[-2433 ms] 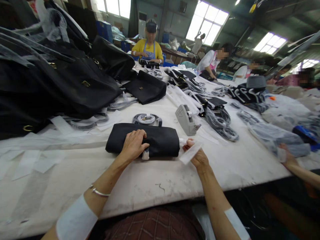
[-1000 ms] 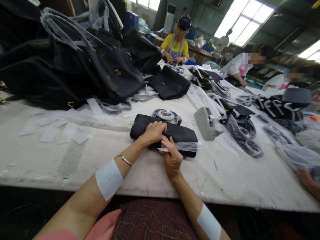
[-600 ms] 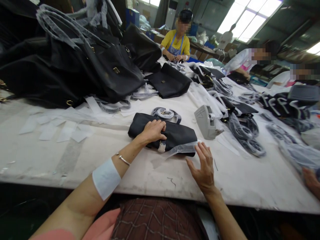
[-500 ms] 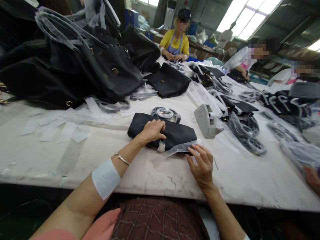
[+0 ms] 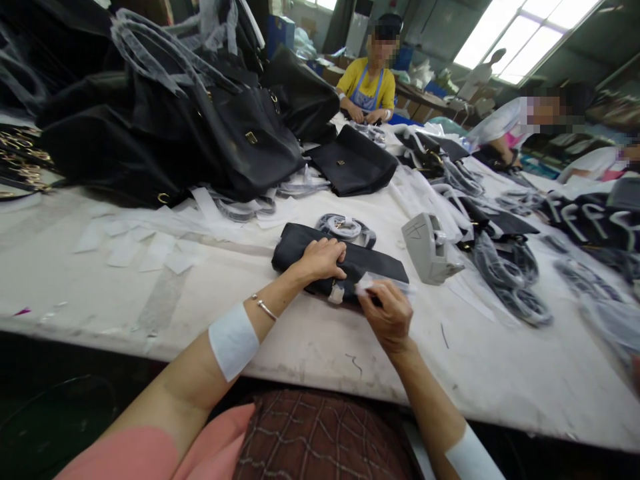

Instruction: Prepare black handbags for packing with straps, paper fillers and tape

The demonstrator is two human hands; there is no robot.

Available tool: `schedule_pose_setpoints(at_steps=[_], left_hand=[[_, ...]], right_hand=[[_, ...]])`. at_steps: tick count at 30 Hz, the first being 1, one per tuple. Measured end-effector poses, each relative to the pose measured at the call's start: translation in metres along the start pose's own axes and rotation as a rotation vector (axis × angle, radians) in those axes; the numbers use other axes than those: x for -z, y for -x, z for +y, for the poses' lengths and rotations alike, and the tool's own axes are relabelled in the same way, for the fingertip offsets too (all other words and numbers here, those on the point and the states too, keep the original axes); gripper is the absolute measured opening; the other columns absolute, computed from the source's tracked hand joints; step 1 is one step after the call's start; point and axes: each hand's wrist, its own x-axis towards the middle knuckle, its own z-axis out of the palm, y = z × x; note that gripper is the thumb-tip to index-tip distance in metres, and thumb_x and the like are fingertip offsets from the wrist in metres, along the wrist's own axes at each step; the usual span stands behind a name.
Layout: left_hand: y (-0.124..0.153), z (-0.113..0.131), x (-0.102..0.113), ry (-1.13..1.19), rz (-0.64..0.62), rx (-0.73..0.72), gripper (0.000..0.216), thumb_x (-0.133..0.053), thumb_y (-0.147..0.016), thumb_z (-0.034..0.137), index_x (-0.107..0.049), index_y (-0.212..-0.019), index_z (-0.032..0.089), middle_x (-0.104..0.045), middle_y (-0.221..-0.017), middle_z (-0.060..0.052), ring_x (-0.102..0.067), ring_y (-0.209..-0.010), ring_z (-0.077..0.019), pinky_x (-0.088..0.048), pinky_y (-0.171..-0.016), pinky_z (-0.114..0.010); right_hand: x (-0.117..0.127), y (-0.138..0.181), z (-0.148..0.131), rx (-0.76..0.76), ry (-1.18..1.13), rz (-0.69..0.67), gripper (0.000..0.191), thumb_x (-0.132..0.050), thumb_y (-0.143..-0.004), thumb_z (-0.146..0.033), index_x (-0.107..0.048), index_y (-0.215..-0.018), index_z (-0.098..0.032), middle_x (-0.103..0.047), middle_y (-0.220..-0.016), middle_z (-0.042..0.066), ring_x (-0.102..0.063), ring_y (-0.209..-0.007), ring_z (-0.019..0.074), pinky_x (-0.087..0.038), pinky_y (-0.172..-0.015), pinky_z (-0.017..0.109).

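A folded black bag (image 5: 377,261) lies on the white table in front of me. My left hand (image 5: 323,259) rests on top of it, fingers curled over and gripping it, close to a wrapped metal fitting (image 5: 336,292) on its near side. At the bag's right part, my right hand (image 5: 389,313) pinches a thin translucent sheet (image 5: 369,279) between thumb and fingertips; part of the sheet is hidden behind the fingers. Just behind the bag sits a coiled strap (image 5: 346,227) in clear wrap. To its right stands a grey tape dispenser (image 5: 424,250).
Large black handbags (image 5: 240,140) are heaped at the left back. Loose white paper pieces (image 5: 155,252) lie left of the bag. Wrapped straps (image 5: 510,267) and more bags spread along the right. Across the table, a person in a yellow top (image 5: 367,83) works, with others at the right.
My right hand has closed on the translucent sheet and moved it left and up onto the bag. My left hand keeps its place on the bag. The camera view has shifted slightly.
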Motion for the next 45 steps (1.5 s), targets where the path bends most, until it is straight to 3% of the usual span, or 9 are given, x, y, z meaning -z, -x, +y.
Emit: schedule_pose_setpoints(at_steps=[7, 14, 18, 22, 25, 29, 35, 41, 45], left_hand=[[-0.005, -0.003, 0.0, 0.028, -0.037, -0.018, 0.022, -0.064, -0.075, 0.038, -0.054, -0.087, 0.023, -0.058, -0.1, -0.002, -0.054, -0.096, -0.0226, -0.043, -0.079, -0.033], [-0.011, -0.012, 0.006, 0.145, -0.065, -0.102, 0.013, -0.065, -0.073, 0.029, -0.059, -0.081, 0.021, -0.061, -0.093, -0.002, -0.055, -0.09, -0.0199, -0.042, -0.072, -0.027], [0.01, -0.012, 0.021, 0.209, -0.062, -0.161, 0.012, -0.054, -0.084, 0.028, -0.063, -0.085, 0.02, -0.066, -0.091, 0.0, -0.059, -0.084, -0.014, -0.043, -0.074, -0.022], [0.043, -0.002, 0.03, 0.048, 0.101, 0.09, 0.041, -0.047, -0.087, 0.056, -0.066, -0.083, 0.02, -0.068, -0.086, -0.006, -0.062, -0.086, -0.0218, -0.044, -0.076, -0.03], [0.049, 0.006, 0.031, -0.044, 0.009, 0.269, 0.056, -0.038, -0.085, 0.068, -0.068, -0.082, 0.021, -0.069, -0.077, -0.008, -0.065, -0.081, -0.0257, -0.046, -0.072, -0.033], [0.038, 0.011, 0.032, -0.078, -0.111, 0.26, 0.064, -0.033, -0.084, 0.072, -0.07, -0.074, 0.02, -0.07, -0.08, -0.011, -0.067, -0.084, -0.0291, -0.047, -0.07, -0.034], [0.035, 0.013, 0.029, -0.194, -0.091, 0.225, 0.024, -0.047, -0.088, 0.034, -0.068, -0.09, 0.022, -0.072, -0.089, -0.011, -0.068, -0.086, -0.0275, -0.048, -0.068, -0.033], [0.051, 0.018, 0.015, -0.265, -0.032, 0.26, 0.028, -0.034, -0.09, 0.013, -0.055, -0.109, 0.016, -0.07, -0.085, -0.014, -0.069, -0.083, -0.0295, -0.047, -0.065, -0.034], [0.063, 0.006, 0.009, -0.34, 0.042, 0.163, 0.025, -0.035, -0.089, 0.009, -0.054, -0.101, 0.018, -0.069, -0.081, -0.009, -0.066, -0.079, -0.0258, -0.043, -0.065, -0.033]], right_hand=[[-0.031, -0.015, 0.002, -0.005, -0.066, -0.275, 0.018, -0.051, -0.087, -0.021, -0.069, -0.09, -0.022, -0.068, -0.081, 0.003, -0.064, -0.074, 0.0164, -0.05, -0.073, 0.029], [-0.036, -0.017, 0.002, -0.118, -0.073, -0.275, 0.014, -0.058, -0.088, -0.027, -0.071, -0.088, -0.022, -0.067, -0.077, 0.002, -0.063, -0.068, 0.015, -0.048, -0.066, 0.027], [-0.039, -0.016, 0.004, -0.117, -0.071, -0.299, 0.021, -0.055, -0.091, -0.034, -0.072, -0.094, -0.022, -0.066, -0.077, 0.002, -0.063, -0.069, 0.0158, -0.048, -0.068, 0.028], [-0.036, -0.016, 0.004, -0.132, -0.099, -0.338, 0.022, -0.054, -0.092, -0.035, -0.072, -0.098, -0.023, -0.066, -0.083, 0.004, -0.064, -0.075, 0.0168, -0.049, -0.073, 0.029], [-0.031, -0.02, 0.002, -0.157, -0.148, -0.404, 0.024, -0.052, -0.093, -0.035, -0.072, -0.101, -0.024, -0.066, -0.086, 0.003, -0.064, -0.08, 0.0168, -0.048, -0.076, 0.029], [-0.025, -0.023, -0.001, -0.162, -0.168, -0.444, 0.032, -0.042, -0.097, -0.033, -0.072, -0.093, -0.023, -0.064, -0.084, 0.004, -0.062, -0.079, 0.0162, -0.047, -0.075, 0.028], [-0.025, -0.021, -0.002, -0.167, -0.191, -0.438, 0.03, -0.044, -0.096, -0.031, -0.071, -0.106, -0.024, -0.063, -0.089, 0.004, -0.062, -0.082, 0.0163, -0.047, -0.077, 0.028], [-0.026, -0.018, 0.004, -0.159, -0.259, -0.376, 0.029, -0.047, -0.095, -0.033, -0.07, -0.108, -0.022, -0.062, -0.091, 0.006, -0.061, -0.084, 0.0164, -0.048, -0.079, 0.029], [-0.023, -0.015, 0.01, -0.226, -0.306, -0.282, 0.023, -0.054, -0.092, -0.033, -0.073, -0.099, -0.022, -0.063, -0.087, 0.005, -0.061, -0.079, 0.0157, -0.05, -0.072, 0.029]])
